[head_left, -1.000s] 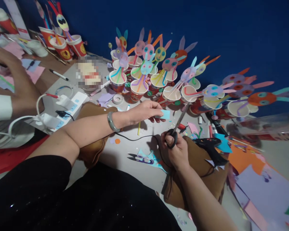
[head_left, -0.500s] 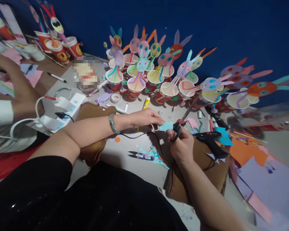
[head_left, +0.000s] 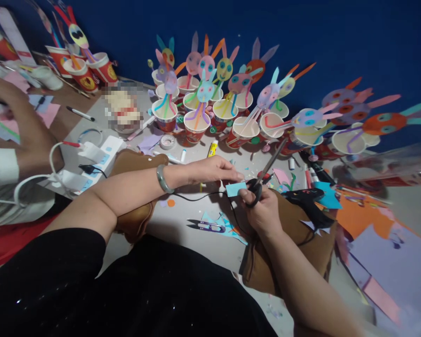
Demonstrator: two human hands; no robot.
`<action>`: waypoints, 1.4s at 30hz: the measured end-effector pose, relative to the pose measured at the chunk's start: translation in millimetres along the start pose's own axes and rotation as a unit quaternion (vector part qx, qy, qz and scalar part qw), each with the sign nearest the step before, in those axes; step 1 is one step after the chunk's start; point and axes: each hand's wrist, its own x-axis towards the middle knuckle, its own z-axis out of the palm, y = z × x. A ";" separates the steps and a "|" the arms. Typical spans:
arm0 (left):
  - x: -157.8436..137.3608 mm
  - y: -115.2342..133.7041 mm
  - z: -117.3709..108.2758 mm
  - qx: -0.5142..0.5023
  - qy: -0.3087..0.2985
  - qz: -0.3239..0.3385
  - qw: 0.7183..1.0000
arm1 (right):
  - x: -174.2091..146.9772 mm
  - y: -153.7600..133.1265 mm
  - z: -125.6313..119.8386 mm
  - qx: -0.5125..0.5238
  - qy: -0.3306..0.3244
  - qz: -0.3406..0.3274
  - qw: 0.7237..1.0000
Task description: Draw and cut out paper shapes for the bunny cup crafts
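My left hand (head_left: 217, 169), with a bangle at its wrist, pinches the upper edge of a small light-blue piece of paper (head_left: 235, 189). Black-handled scissors (head_left: 274, 158) are gripped in my right hand (head_left: 264, 209), their blades pointing up and away from the paper. My right thumb touches the paper's right end. Below my hands, thread snips (head_left: 206, 226) lie beside light-blue paper scraps (head_left: 233, 231). A black glue gun (head_left: 310, 206) rests on the brown padded thing (head_left: 287, 252) to the right of my right hand.
Paper cups (head_left: 197, 126) with paper rabbit heads stand in rows along the blue wall (head_left: 210, 18). A power strip (head_left: 107, 157) and a co-worker's arm (head_left: 28, 126) are at left. Orange paper (head_left: 359, 215) and lilac paper (head_left: 400, 262) lie at right. A black cord (head_left: 196, 199) crosses below my hands.
The blue paper has shifted slightly left and turned a little, with more of its face showing. My right hand has moved slightly left with the scissors.
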 end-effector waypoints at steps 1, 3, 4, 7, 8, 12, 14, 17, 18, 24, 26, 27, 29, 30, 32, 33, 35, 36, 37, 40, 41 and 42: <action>-1.1 0.3 -0.5 0.010 -0.011 0.004 1.000 | -0.4 -1.4 0.8 -0.003 0.005 -0.004 1.000; -2.9 0.7 -1.4 0.032 -0.033 0.003 0.999 | -0.8 -3.6 2.2 -0.011 0.018 -0.014 1.000; -3.4 0.6 -1.8 0.042 -0.045 0.000 0.998 | -0.9 -4.3 2.6 -0.014 0.020 -0.017 1.000; -3.8 -1.4 -2.5 0.066 -0.077 -0.005 0.995 | -0.9 -4.6 2.7 -0.009 0.033 -0.026 0.999; -3.7 -1.9 -2.4 0.069 -0.084 -0.006 0.994 | -1.0 -4.5 2.4 -0.009 0.034 -0.026 0.999; -4.4 2.2 -1.5 0.056 -0.045 0.011 0.997 | -1.2 -5.6 2.1 0.004 0.030 -0.026 0.999; -5.4 8.6 -2.0 0.042 0.000 0.035 0.998 | -1.1 -7.9 3.1 0.014 0.018 -0.038 0.999; -7.5 19.4 -4.2 0.014 0.054 0.061 0.997 | -1.3 -13.1 6.2 0.015 -0.027 -0.051 0.998; -8.1 22.2 -5.2 0.005 0.068 0.065 0.996 | -1.7 -14.7 7.5 0.012 -0.045 -0.054 0.997; -8.2 23.7 -11.0 -0.019 0.098 0.096 0.990 | -6.0 -18.3 11.4 0.003 -0.143 -0.029 0.989; -7.1 21.1 -12.2 -0.019 0.094 0.106 0.990 | -6.9 -18.5 11.2 -0.004 -0.166 -0.017 0.986; -6.6 20.1 -12.5 -0.018 0.092 0.108 0.990 | -7.2 -18.6 11.0 -0.010 -0.174 -0.014 0.985; -5.8 19.4 -12.5 -0.017 0.094 0.108 0.990 | -7.4 -18.9 10.9 -0.019 -0.184 -0.010 0.983; -5.6 19.5 -12.1 -0.017 0.096 0.105 0.990 | -7.3 -19.0 10.8 -0.022 -0.186 -0.008 0.982; -5.6 20.4 -11.0 -0.015 0.103 0.098 0.990 | -7.2 -19.2 11.0 -0.029 -0.188 -0.009 0.982; -5.6 20.8 -10.4 -0.014 0.105 0.095 0.990 | -7.2 -19.3 11.2 -0.032 -0.188 -0.010 0.982; -5.8 21.0 -9.6 -0.012 0.106 0.091 0.990 | -7.2 -19.3 11.6 -0.035 -0.187 -0.012 0.982; -5.8 20.8 -9.5 -0.011 0.106 0.091 0.990 | -7.3 -19.2 11.9 -0.034 -0.186 -0.014 0.982; -5.8 20.4 -9.5 -0.011 0.105 0.091 0.990 | -7.4 -19.0 12.1 -0.033 -0.186 -0.014 0.982; -5.8 19.3 -9.9 -0.007 0.098 0.094 0.991 | -7.6 -17.7 12.0 -0.032 -0.186 -0.013 0.982; -5.8 19.1 -10.1 -0.006 0.097 0.096 0.991 | -7.6 -17.0 11.8 -0.033 -0.186 -0.013 0.982; -5.9 19.0 -10.2 -0.006 0.097 0.096 0.991 | -7.5 -16.3 11.5 -0.035 -0.184 -0.015 0.982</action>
